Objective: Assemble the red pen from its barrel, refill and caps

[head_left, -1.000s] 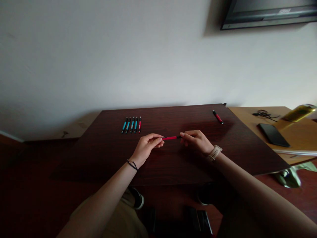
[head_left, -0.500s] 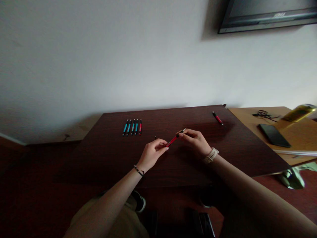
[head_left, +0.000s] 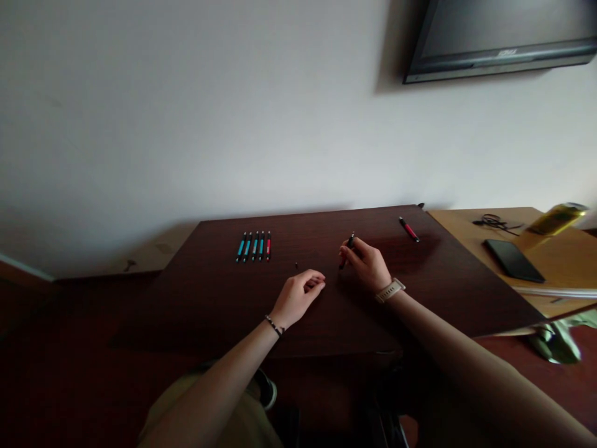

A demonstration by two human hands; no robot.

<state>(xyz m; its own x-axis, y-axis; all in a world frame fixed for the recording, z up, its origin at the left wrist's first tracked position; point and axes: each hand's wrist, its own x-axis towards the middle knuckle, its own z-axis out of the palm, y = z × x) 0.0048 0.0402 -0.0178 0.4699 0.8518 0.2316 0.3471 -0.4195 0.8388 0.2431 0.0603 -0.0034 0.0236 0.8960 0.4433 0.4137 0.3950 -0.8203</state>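
My right hand (head_left: 368,264) is closed round a red and black pen (head_left: 349,241), which it holds steeply over the dark table (head_left: 214,305). To its left, my left hand (head_left: 298,294) has its fingers curled and pressed together near the tabletop; whether anything is between them cannot be made out. A tiny dark piece (head_left: 296,265) lies just beyond my left hand. Several pens stand in a row at the back left: blue ones (head_left: 247,247) and, at the right end, a red one (head_left: 268,247). Another red pen (head_left: 409,229) lies alone at the back right.
On the lighter wooden table (head_left: 550,255) at the right are a black phone (head_left: 513,260), a dark cable (head_left: 494,222) and a yellow can (head_left: 559,219) lying tilted. A screen (head_left: 504,43) hangs on the wall above.
My left hand has come off the red pen and moved slightly down. My right hand keeps the pen, now turned more upright. The view has shifted a little.
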